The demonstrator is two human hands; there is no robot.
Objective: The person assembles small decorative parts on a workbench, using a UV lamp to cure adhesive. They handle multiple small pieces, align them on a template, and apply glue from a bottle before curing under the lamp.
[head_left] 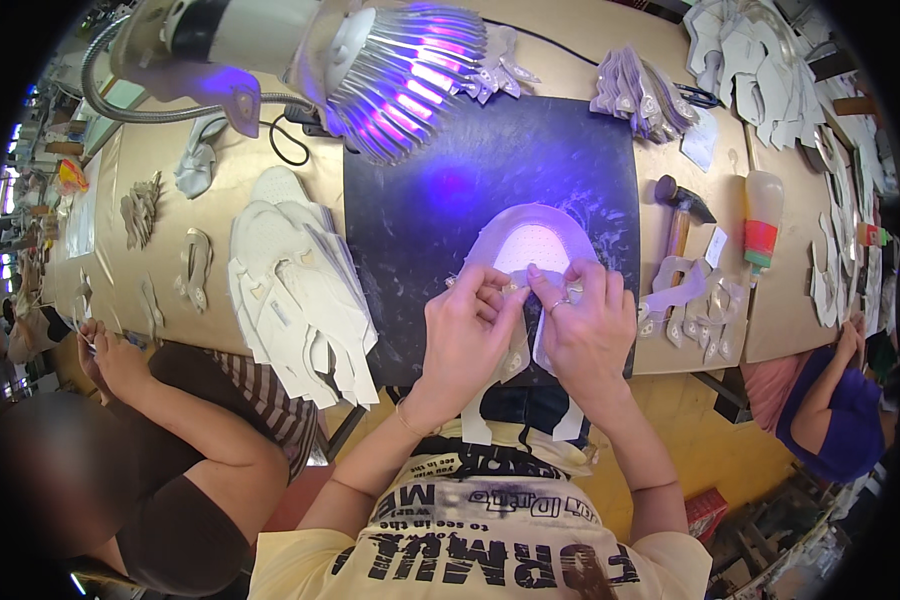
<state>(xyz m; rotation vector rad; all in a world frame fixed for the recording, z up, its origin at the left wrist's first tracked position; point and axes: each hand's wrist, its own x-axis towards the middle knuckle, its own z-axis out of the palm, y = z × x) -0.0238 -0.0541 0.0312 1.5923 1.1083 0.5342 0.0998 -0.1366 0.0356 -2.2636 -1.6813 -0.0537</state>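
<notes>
A shoe upper (532, 243) lies over the near part of a black mat (400, 240). Its toe is white and dotted with small holes, and a grey band, tinted purple by the light, curves round it. Two tails of the piece hang toward my body, past the mat's near edge. My left hand (473, 325) is closed, thumb and fingers pinching the upper at the middle of its inner edge. My right hand (590, 322), wearing a ring, pinches the same edge right beside it. The fingertips nearly meet and hide the exact spot they grip.
A lamp with a finned metal head (410, 85) overhangs the mat, casting purple light. White upper pieces (290, 270) are stacked at left. At right are a hammer (678, 228), a glue bottle (762, 215) and grey cut pieces (685, 295). Other people sit on both sides.
</notes>
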